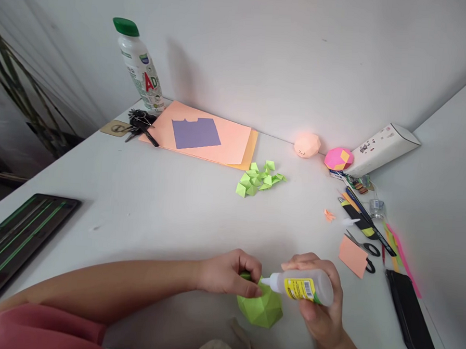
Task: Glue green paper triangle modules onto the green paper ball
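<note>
My left hand [233, 273] is closed, thumb and forefinger pinched at the top of a green faceted paper ball [263, 309]. Whether a small loose piece sits in that pinch is hard to make out. In my right hand [323, 314] lies a clear glue bottle [301, 286] with a yellow label, tipped sideways. Its white nozzle points left and meets the top of the ball, close to my left fingertips. Farther back on the table is a loose pile of small folded green paper pieces [256, 180].
Peach paper sheets [219, 137] with a purple piece lie at the back, beside keys [140, 123] and a bottle [141, 65]. A tablet [22, 241] is at left. Two paper balls, scissors [364, 246], pens and a black case [411, 314] line the right side.
</note>
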Action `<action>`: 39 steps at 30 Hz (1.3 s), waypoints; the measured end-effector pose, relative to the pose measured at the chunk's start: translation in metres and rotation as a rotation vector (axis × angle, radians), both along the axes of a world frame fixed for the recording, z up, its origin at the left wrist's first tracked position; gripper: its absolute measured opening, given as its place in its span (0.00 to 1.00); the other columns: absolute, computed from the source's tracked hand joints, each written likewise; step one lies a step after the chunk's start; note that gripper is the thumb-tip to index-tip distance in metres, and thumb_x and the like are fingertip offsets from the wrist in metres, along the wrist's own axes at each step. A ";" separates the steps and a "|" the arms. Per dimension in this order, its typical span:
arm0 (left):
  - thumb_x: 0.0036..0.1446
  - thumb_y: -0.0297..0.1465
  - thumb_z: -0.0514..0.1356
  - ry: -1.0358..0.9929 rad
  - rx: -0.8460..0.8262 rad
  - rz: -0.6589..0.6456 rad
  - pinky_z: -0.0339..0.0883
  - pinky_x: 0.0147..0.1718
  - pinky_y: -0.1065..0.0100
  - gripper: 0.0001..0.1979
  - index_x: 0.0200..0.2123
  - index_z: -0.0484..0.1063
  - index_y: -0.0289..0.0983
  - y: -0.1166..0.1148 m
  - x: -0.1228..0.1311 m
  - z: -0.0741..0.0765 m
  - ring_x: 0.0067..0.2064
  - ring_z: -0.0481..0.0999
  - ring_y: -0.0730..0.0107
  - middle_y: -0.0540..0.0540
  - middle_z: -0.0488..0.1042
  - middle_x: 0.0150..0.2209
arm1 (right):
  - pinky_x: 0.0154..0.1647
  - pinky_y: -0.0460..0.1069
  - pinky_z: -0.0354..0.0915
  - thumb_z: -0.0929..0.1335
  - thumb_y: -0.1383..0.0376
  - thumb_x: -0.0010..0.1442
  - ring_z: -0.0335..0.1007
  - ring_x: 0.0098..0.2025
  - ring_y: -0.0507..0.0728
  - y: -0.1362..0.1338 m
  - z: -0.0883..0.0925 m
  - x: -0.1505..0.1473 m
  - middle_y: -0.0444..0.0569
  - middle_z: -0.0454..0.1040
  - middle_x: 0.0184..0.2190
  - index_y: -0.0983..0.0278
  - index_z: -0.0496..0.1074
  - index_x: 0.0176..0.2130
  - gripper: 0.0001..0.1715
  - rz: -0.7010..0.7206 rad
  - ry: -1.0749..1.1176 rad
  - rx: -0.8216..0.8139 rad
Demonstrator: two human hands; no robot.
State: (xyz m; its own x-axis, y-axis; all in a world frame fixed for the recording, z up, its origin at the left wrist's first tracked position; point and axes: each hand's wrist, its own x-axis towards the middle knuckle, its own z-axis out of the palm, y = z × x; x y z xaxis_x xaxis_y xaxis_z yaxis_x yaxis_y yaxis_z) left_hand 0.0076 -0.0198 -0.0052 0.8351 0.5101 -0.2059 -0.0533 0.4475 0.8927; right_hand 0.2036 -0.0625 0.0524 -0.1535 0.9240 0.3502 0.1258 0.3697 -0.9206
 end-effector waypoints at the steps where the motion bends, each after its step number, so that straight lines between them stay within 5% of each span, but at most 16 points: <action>1: 0.44 0.41 0.67 -0.003 -0.003 0.000 0.60 0.30 0.71 0.17 0.22 0.67 0.34 0.000 0.000 0.000 0.29 0.62 0.75 0.53 0.63 0.25 | 0.32 0.53 0.67 0.69 0.48 0.54 0.67 0.35 0.59 0.000 0.000 0.000 0.50 0.74 0.34 0.57 0.68 0.43 0.22 -0.004 0.000 -0.005; 39: 0.45 0.37 0.67 -0.053 -0.019 0.019 0.60 0.31 0.71 0.14 0.22 0.68 0.33 0.002 0.000 -0.001 0.29 0.63 0.75 0.52 0.64 0.26 | 0.35 0.51 0.67 0.70 0.49 0.53 0.68 0.38 0.58 0.006 -0.008 0.005 0.48 0.71 0.35 0.58 0.69 0.42 0.21 -0.065 0.158 -0.118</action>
State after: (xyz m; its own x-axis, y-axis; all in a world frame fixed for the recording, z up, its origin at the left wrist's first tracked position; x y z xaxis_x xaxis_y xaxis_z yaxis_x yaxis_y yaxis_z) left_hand 0.0075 -0.0182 -0.0059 0.8351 0.5226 -0.1716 -0.1087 0.4625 0.8799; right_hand 0.2083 -0.0569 0.0445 -0.0439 0.9662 0.2541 -0.0037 0.2542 -0.9671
